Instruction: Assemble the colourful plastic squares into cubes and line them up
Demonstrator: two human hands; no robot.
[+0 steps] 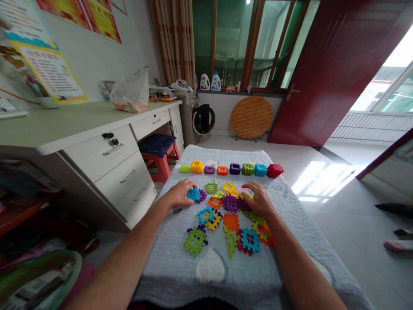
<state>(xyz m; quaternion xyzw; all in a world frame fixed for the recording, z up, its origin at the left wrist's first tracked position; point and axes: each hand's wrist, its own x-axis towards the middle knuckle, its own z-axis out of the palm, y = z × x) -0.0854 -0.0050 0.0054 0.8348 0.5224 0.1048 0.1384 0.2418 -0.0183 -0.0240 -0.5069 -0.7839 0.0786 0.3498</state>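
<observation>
Flat interlocking plastic pieces in several colours lie in a loose pile on a cloth-covered table (174, 275). At the pile's left edge, my left hand (181, 193) has its fingers on a blue piece (193, 194), beside a purple one (202, 196). My right hand (259, 199) reaches over the pile's right side, its fingers at a yellow-green piece (247, 196); whether it grips it is unclear. Between my hands are a purple piece (231, 203) and an orange piece (231, 221). Nearer to me lie a green square (196, 241) and a blue square (249, 240).
Behind the pile runs a row of stacked or assembled pieces, from light green (185, 168) to red (275, 170). A white desk (97, 116) with drawers and a red stool (163, 165) stand at the left. A basket (75, 269) is at the lower left.
</observation>
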